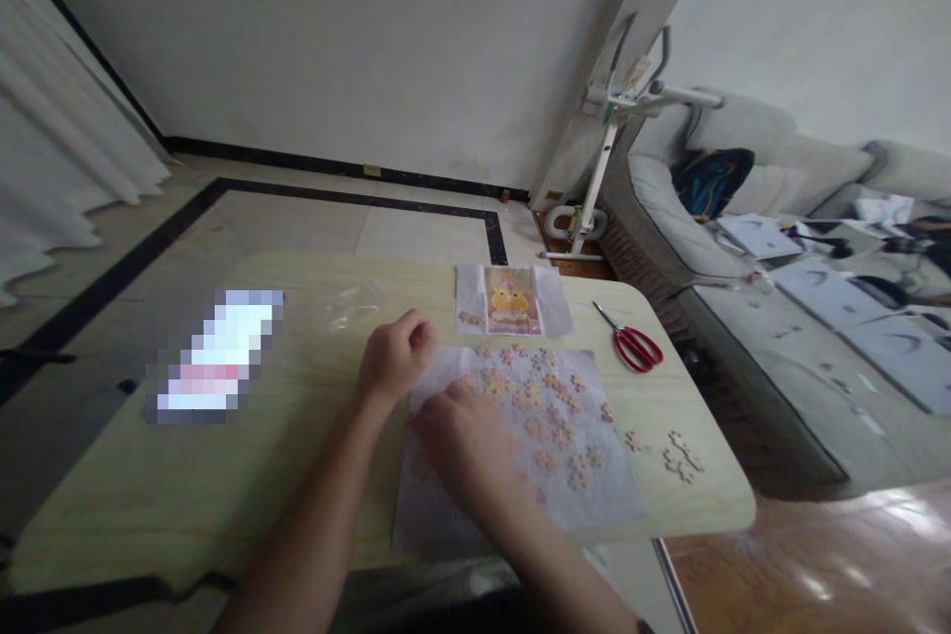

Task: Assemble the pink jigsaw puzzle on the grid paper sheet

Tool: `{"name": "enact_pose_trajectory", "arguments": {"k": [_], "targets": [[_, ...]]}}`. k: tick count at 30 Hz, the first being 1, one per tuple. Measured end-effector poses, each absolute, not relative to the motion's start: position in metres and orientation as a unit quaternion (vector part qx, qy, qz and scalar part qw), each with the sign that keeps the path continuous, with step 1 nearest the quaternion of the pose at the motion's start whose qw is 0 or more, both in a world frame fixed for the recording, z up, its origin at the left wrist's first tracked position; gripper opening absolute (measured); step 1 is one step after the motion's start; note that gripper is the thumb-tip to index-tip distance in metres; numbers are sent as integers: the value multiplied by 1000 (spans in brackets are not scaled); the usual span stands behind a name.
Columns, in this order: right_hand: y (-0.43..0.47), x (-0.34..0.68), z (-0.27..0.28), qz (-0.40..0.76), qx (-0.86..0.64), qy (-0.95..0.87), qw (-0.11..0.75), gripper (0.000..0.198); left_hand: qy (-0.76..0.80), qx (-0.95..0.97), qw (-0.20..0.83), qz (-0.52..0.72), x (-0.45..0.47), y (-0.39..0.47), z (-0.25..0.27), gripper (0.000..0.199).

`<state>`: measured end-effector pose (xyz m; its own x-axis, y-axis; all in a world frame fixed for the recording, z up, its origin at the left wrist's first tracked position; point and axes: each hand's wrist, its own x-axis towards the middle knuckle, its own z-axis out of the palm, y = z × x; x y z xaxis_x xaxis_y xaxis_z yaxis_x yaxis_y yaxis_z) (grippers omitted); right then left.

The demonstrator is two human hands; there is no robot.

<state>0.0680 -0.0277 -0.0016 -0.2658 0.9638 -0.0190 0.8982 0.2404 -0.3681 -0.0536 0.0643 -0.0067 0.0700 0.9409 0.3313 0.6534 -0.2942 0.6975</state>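
Note:
Small colourful puzzle pieces [563, 434] lie scattered over a white sheet [620, 505] on the table. My left hand [397, 354] is curled closed at the sheet's upper left corner; whatever its fingers may hold is hidden. Over the sheet's left side, my right hand [462, 431] reaches across with its fingers bent together and pointing down-left. Its fingertips are blurred, so anything pinched there cannot be made out. Beyond the sheet, a picture card [512, 300] with yellow cartoon figures rests on white paper [556, 302].
Red-handled scissors [635, 347] lie at the table's right, above more loose pieces [680, 459]. Clear plastic wrapping [349, 305] and a pixelated bright screen [219, 357] are on the left. A grey sofa [743, 337] and a white exercise machine [598, 168] stand beyond the table.

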Motion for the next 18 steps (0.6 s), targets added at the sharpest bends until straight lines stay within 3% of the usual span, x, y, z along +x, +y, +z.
{"name": "enact_pose_trajectory", "arguments": {"k": [9, 15, 18], "targets": [[-28, 68, -14, 176, -580, -773, 188, 9, 559, 712, 176, 387, -53, 66, -11, 27], [-44, 107, 8, 277, -567, -717, 296, 7, 554, 723, 170, 376, -56, 65, -10, 28], [-60, 151, 18, 313, -625, -660, 275, 7, 521, 760, 183, 343, -51, 60, -6, 28]]}}
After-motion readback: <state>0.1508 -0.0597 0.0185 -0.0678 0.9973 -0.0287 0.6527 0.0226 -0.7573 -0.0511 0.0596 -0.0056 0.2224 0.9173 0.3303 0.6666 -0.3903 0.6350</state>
